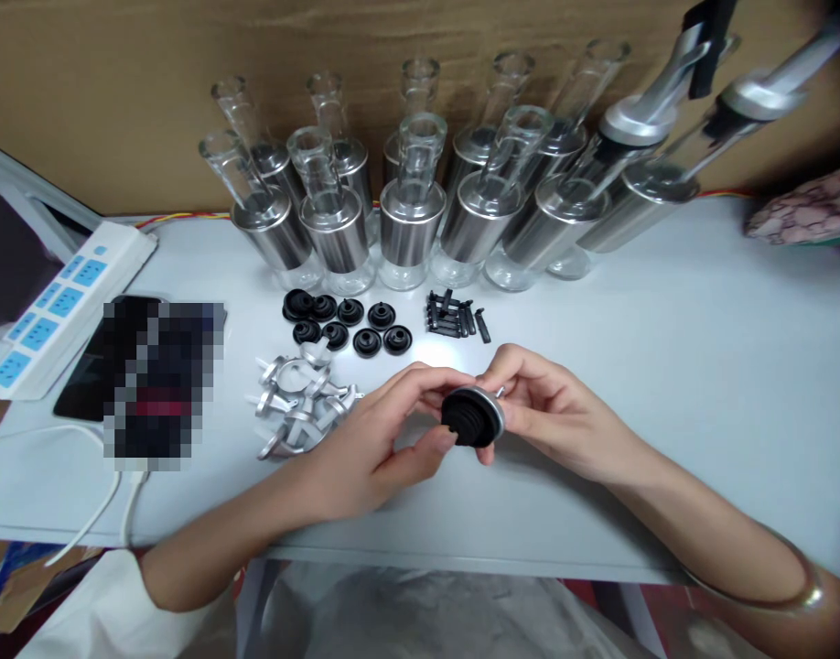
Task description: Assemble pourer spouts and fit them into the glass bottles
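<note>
My left hand [399, 439] and my right hand [557, 412] meet over the front of the table, both closed on one bottle pourer top [473, 416]. Its black ribbed rubber stopper faces me, set in a silver metal rim. My left thumb and fingers press at the stopper's left side. The right fingers grip the metal part from behind, where a bit of its spout shows; the rest is hidden. Beside my left hand lies a pile of silver pourer caps [300, 403]. Beyond are several black rubber stoppers [366, 342] and small black levers [447, 316].
Two rows of glass bottles with steel sleeves [413, 224] stand at the back; two at right carry pourer tops [640, 119]. On the left lie a white power strip [63, 302], a dark phone [94, 366], a pixelated device and white cables [108, 494]. A patterned bundle [804, 210] sits far right.
</note>
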The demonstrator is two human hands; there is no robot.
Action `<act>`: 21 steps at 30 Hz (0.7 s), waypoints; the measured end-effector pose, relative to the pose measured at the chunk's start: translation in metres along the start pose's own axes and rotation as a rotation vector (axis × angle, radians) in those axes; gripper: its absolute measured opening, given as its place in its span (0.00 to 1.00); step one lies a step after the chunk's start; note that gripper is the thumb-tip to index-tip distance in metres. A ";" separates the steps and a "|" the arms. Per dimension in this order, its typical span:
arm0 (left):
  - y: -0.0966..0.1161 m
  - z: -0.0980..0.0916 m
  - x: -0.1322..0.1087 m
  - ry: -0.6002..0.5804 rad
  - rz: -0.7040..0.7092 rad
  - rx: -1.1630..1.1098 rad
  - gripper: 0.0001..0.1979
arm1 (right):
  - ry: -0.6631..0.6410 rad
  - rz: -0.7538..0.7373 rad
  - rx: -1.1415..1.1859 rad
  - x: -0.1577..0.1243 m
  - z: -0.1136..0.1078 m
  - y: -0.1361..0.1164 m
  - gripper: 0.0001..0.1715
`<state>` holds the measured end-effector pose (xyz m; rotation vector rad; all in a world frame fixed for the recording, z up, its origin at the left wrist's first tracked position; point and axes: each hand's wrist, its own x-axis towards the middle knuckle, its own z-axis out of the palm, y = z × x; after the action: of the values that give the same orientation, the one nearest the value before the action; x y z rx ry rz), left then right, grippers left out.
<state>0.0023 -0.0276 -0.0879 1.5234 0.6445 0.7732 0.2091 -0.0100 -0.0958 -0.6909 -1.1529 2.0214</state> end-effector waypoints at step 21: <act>-0.006 0.008 -0.003 0.107 -0.002 -0.061 0.14 | 0.037 -0.007 -0.235 -0.002 0.005 0.001 0.11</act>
<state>0.0074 -0.0345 -0.0941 1.4329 0.6955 0.8694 0.2061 -0.0145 -0.0938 -0.8347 -1.3824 1.8767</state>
